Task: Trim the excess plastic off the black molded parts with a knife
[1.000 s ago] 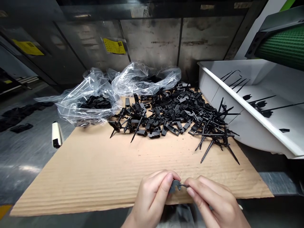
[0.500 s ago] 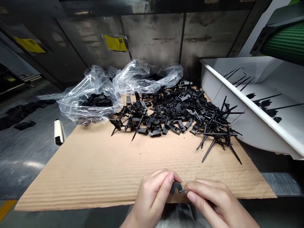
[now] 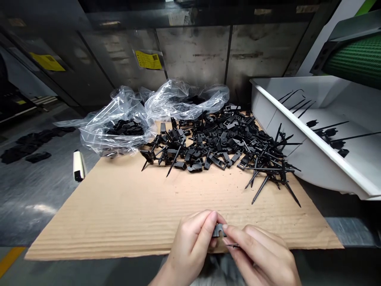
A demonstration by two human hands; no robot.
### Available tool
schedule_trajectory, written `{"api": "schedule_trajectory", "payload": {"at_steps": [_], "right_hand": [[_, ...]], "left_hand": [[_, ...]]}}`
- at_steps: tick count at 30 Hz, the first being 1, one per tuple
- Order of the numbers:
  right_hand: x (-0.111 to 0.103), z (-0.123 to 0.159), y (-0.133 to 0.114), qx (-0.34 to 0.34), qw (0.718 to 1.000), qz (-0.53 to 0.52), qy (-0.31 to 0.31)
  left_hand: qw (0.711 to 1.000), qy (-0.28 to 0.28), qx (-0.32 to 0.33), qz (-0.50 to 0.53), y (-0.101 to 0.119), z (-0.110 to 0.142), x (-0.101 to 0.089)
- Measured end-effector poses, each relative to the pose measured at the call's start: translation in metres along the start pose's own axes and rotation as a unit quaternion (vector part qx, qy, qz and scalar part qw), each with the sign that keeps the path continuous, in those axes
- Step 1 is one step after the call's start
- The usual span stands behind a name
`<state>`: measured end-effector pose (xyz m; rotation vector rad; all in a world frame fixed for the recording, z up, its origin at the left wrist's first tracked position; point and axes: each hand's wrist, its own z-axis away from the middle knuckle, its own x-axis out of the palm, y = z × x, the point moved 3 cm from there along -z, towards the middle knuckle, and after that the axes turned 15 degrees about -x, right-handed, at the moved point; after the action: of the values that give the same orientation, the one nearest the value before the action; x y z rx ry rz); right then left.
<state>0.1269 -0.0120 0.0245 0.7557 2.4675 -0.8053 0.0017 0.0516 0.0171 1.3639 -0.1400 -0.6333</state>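
My left hand (image 3: pixel 192 246) pinches a small black plastic part (image 3: pixel 218 230) between thumb and fingers at the near edge of the cardboard sheet (image 3: pixel 125 206). My right hand (image 3: pixel 262 256) is closed beside it, its fingertip touching the same part, with a thin blade-like tool (image 3: pixel 231 245) showing under its fingers. A large pile of black plastic parts and sprue spikes (image 3: pixel 220 147) lies at the far side of the cardboard.
Two clear plastic bags (image 3: pixel 125 123) holding black parts sit at the back left. A white chute tray (image 3: pixel 312 135) with a few black pieces stands at the right under a green conveyor belt (image 3: pixel 354 59). A small white and black object (image 3: pixel 78 167) lies left of the cardboard.
My right hand has shifted its fingers up onto the black part, and the thin tool now sits lower under them. The left hand keeps its pinch.
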Motion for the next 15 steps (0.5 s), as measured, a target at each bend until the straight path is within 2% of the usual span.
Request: {"api": "schedule_trajectory", "payload": {"at_steps": [3, 7, 10, 15], "right_hand": [[0.009, 0.003, -0.001, -0.001, 0.998, -0.005, 0.061], [0.014, 0.006, 0.001, 0.034, 0.992, -0.052, 0.106], [0.015, 0.006, 0.000, 0.067, 0.987, -0.074, 0.125], [0.004, 0.004, -0.002, 0.114, 0.979, -0.035, 0.162]], "left_hand": [[0.998, -0.033, -0.030, 0.049, -0.003, -0.001, 0.001], [0.995, -0.047, -0.046, 0.074, -0.005, -0.002, 0.003], [0.997, -0.045, -0.037, 0.060, -0.005, -0.001, 0.003], [0.999, -0.035, -0.020, 0.021, -0.001, -0.001, 0.001]]}}
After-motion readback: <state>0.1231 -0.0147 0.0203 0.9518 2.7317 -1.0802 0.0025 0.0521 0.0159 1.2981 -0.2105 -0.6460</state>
